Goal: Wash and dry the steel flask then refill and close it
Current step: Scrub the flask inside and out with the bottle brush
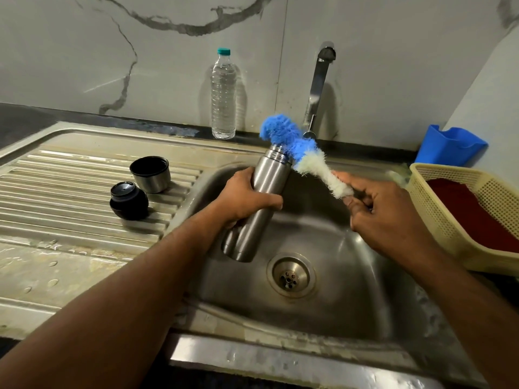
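My left hand [247, 196] grips the steel flask [262, 203] around its middle, tilted over the sink bowl [337, 248] with its open threaded mouth pointing up and away. My right hand [384, 211] holds a bottle brush [300, 153] by its handle end. The brush's blue and white bristles lie just outside the flask's mouth, beside its right rim. The flask's steel cup lid [150, 174] stands mouth up on the drainboard [70, 192]. A black stopper [129, 200] lies in front of the cup.
A clear plastic water bottle [223, 94] with a teal cap stands against the marble wall. A steel tap [317, 88] hangs over the bowl. At the right are a blue plastic holder [449, 146] and a cream basket [463, 209] with a red inside. The drain [290, 276] lies below the flask.
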